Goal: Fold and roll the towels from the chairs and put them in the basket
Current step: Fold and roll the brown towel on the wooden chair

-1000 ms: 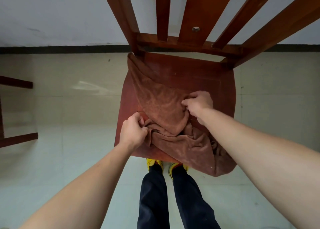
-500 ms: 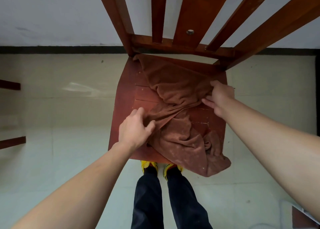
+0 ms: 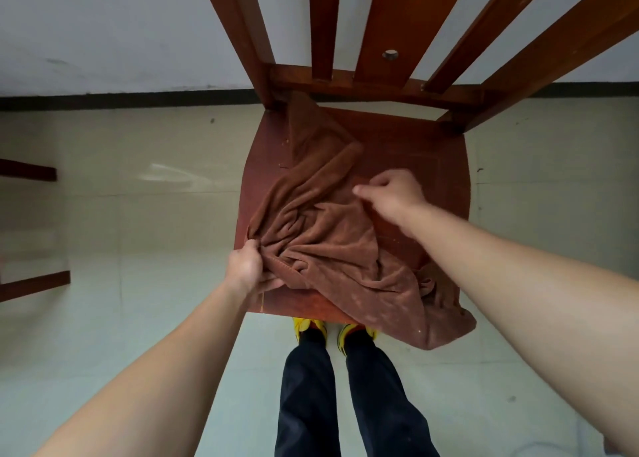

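One towel point(image 3: 328, 242), chair seat point(image 3: 415, 152) | left hand point(image 3: 245, 270) grips | right hand point(image 3: 394, 194) (blurred)

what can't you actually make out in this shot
Head view:
- Right hand: motion-blurred; whether it pinches the brown terry towel is unclear.
- Left hand: fingertips hidden under the towel's bunched edge.
- Red-brown wooden chair: backrest top cut off by the upper edge.
- Dark wooden bars at left: cut off by the frame edge.
- Basket: outside the frame.
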The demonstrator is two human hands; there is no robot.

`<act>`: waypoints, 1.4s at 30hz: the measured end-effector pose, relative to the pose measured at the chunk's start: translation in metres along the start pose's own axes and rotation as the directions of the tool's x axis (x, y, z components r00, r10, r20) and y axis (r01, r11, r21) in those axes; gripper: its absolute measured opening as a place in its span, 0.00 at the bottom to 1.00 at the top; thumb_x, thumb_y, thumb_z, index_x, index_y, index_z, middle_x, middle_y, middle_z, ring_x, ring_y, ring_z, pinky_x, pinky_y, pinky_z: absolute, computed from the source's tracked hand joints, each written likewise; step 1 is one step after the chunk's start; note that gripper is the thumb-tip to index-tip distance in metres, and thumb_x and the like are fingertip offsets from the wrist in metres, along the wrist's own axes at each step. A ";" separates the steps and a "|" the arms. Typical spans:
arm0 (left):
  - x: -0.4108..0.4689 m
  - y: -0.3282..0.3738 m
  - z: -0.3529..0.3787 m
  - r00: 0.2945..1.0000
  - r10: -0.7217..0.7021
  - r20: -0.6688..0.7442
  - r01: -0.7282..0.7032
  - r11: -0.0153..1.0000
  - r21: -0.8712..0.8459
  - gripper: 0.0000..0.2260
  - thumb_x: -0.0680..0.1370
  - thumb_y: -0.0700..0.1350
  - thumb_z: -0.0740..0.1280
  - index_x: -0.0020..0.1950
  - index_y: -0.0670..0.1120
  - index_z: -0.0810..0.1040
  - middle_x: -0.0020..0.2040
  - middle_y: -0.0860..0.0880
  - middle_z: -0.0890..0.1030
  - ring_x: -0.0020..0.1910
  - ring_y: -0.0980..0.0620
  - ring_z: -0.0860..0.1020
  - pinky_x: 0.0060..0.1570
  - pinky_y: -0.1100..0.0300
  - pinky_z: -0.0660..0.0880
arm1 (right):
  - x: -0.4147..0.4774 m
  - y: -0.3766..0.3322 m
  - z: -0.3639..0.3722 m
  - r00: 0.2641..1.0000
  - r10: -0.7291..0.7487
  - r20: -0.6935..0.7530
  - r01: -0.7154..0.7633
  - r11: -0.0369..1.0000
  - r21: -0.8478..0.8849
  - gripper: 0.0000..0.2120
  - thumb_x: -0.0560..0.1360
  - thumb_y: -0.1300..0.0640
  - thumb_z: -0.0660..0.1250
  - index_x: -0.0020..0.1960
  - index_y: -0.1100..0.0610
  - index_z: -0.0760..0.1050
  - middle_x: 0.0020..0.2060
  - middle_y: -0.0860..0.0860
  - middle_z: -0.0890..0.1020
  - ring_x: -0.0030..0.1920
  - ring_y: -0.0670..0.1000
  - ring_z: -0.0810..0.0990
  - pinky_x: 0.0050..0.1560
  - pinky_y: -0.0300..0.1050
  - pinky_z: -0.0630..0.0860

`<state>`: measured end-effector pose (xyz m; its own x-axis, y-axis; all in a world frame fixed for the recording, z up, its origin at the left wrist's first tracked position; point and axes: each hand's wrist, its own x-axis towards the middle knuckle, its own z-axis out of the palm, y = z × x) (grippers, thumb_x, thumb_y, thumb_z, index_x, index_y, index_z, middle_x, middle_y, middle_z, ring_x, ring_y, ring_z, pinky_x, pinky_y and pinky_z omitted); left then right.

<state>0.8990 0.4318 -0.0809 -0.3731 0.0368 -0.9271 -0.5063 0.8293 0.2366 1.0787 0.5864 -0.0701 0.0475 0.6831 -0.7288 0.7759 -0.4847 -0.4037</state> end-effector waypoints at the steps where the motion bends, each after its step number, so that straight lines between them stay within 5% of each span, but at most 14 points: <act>1: 0.000 0.000 -0.001 1.000 0.013 0.009 -0.013 1.000 0.021 0.14 0.81 0.49 0.56 0.52 0.39 0.73 0.40 0.38 0.80 0.34 0.40 0.80 0.26 0.49 0.80 | -0.004 0.004 0.011 0.999 -0.008 0.047 0.010 0.999 -0.043 0.15 0.66 0.44 0.76 0.49 0.50 0.80 0.51 0.50 0.82 0.53 0.53 0.80 0.58 0.48 0.77; 8: 0.003 0.005 0.005 0.983 0.134 -0.124 -0.108 0.975 0.195 0.17 0.79 0.48 0.56 0.43 0.36 0.75 0.38 0.35 0.80 0.25 0.39 0.79 0.21 0.53 0.77 | -0.017 0.047 -0.003 0.962 0.027 -0.271 -0.064 0.990 -0.127 0.08 0.75 0.50 0.66 0.50 0.52 0.78 0.51 0.55 0.83 0.55 0.59 0.80 0.49 0.43 0.72; 11: 0.000 0.004 0.011 0.979 0.169 -0.111 -0.119 0.927 0.357 0.17 0.76 0.50 0.58 0.42 0.38 0.77 0.38 0.37 0.82 0.27 0.41 0.80 0.29 0.52 0.79 | -0.029 0.078 -0.020 0.970 0.077 -0.232 -0.120 0.977 -0.177 0.06 0.74 0.50 0.66 0.46 0.52 0.77 0.49 0.55 0.83 0.53 0.60 0.80 0.46 0.44 0.70; 14: -0.010 0.006 0.024 0.858 0.507 -0.080 -0.285 0.601 0.747 0.12 0.73 0.52 0.63 0.49 0.44 0.75 0.50 0.42 0.80 0.48 0.40 0.78 0.48 0.50 0.77 | -0.035 0.091 -0.021 0.996 0.061 -0.061 -0.072 0.977 -0.202 0.06 0.73 0.49 0.68 0.47 0.50 0.76 0.44 0.51 0.82 0.52 0.57 0.80 0.48 0.45 0.73; 17: -0.019 0.020 0.046 0.655 0.736 0.169 -0.519 0.276 0.809 0.18 0.72 0.52 0.66 0.58 0.46 0.71 0.58 0.44 0.73 0.58 0.42 0.71 0.52 0.49 0.72 | -0.027 0.083 -0.019 0.998 0.021 -0.059 -0.023 0.999 -0.038 0.13 0.71 0.50 0.71 0.54 0.50 0.76 0.43 0.48 0.81 0.49 0.54 0.80 0.50 0.46 0.75; 19: -0.018 0.032 0.060 0.581 0.727 0.364 -0.614 0.098 0.783 0.20 0.73 0.53 0.68 0.60 0.47 0.71 0.58 0.45 0.74 0.57 0.42 0.71 0.53 0.48 0.72 | -0.018 0.074 -0.016 0.997 0.043 -0.063 -0.038 0.996 0.079 0.16 0.69 0.52 0.74 0.56 0.51 0.76 0.41 0.47 0.81 0.46 0.52 0.81 0.51 0.46 0.76; 22: -0.015 0.042 0.074 0.620 0.599 0.507 -0.620 -0.022 0.785 0.15 0.74 0.51 0.68 0.57 0.47 0.73 0.53 0.44 0.80 0.52 0.40 0.77 0.52 0.50 0.73 | -0.008 0.075 -0.012 0.993 0.118 0.015 -0.119 0.984 0.129 0.13 0.67 0.56 0.77 0.49 0.51 0.79 0.42 0.50 0.83 0.43 0.51 0.82 0.47 0.44 0.78; 24: -0.015 0.042 0.075 0.630 0.618 0.471 -0.623 0.039 0.781 0.09 0.75 0.46 0.65 0.53 0.47 0.75 0.51 0.43 0.81 0.50 0.39 0.78 0.48 0.51 0.73 | -0.008 0.082 -0.013 0.993 0.115 -0.024 -0.113 0.990 0.087 0.07 0.67 0.56 0.75 0.44 0.51 0.80 0.41 0.50 0.84 0.42 0.53 0.83 0.48 0.47 0.80; 28: -0.009 0.043 0.062 0.760 0.647 -0.051 -0.528 0.662 0.532 0.05 0.75 0.45 0.63 0.48 0.44 0.72 0.48 0.41 0.79 0.49 0.38 0.77 0.48 0.53 0.72 | -0.017 0.098 -0.022 0.994 0.060 -0.089 -0.067 0.995 -0.080 0.06 0.70 0.51 0.69 0.46 0.51 0.78 0.43 0.52 0.84 0.46 0.56 0.81 0.46 0.45 0.75; 30: -0.002 0.041 0.048 0.821 0.539 -0.188 -0.419 0.792 0.444 0.05 0.74 0.45 0.63 0.44 0.44 0.72 0.44 0.43 0.78 0.49 0.38 0.76 0.46 0.56 0.69 | -0.026 0.100 -0.020 0.997 0.078 0.019 -0.074 0.985 -0.159 0.09 0.69 0.46 0.69 0.45 0.50 0.78 0.43 0.50 0.83 0.47 0.55 0.81 0.47 0.46 0.76; 32: 0.004 0.038 0.036 0.842 0.496 -0.212 -0.355 0.806 0.474 0.05 0.73 0.45 0.64 0.43 0.44 0.72 0.42 0.44 0.77 0.48 0.39 0.76 0.45 0.56 0.68 | -0.029 0.089 -0.017 0.996 0.066 0.067 -0.051 0.978 -0.201 0.11 0.68 0.43 0.69 0.45 0.48 0.77 0.41 0.47 0.83 0.46 0.53 0.81 0.48 0.47 0.77; 36: 0.004 0.041 0.028 0.805 0.573 -0.156 -0.413 0.729 0.546 0.11 0.70 0.50 0.67 0.47 0.45 0.75 0.42 0.45 0.79 0.46 0.41 0.76 0.46 0.56 0.71 | -0.008 0.049 -0.017 0.980 -0.051 -0.191 0.048 0.999 -0.021 0.14 0.72 0.43 0.69 0.52 0.49 0.76 0.38 0.40 0.78 0.48 0.51 0.80 0.49 0.45 0.76; 39: 0.006 0.053 0.034 0.775 0.624 -0.106 -0.500 0.706 0.501 0.17 0.70 0.56 0.68 0.52 0.46 0.77 0.49 0.44 0.82 0.51 0.41 0.78 0.52 0.52 0.76 | 0.016 0.022 -0.016 0.981 0.013 -0.196 0.002 0.997 0.076 0.24 0.71 0.45 0.72 0.63 0.53 0.73 0.50 0.47 0.79 0.53 0.52 0.79 0.50 0.42 0.73; 42: 0.014 0.068 0.044 0.849 0.528 -0.035 -0.457 0.765 0.454 0.16 0.65 0.55 0.75 0.45 0.47 0.78 0.47 0.46 0.83 0.47 0.44 0.81 0.52 0.49 0.78 | 0.029 0.009 -0.009 0.996 0.041 -0.078 -0.034 0.995 0.089 0.13 0.69 0.53 0.74 0.51 0.54 0.78 0.45 0.48 0.78 0.47 0.51 0.78 0.44 0.39 0.73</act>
<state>0.8937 0.5129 -0.0906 -0.6108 0.4497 -0.6518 0.1367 0.8706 0.4726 1.0930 0.6062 -0.0899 0.1285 0.7030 -0.6995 0.7145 -0.5548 -0.4263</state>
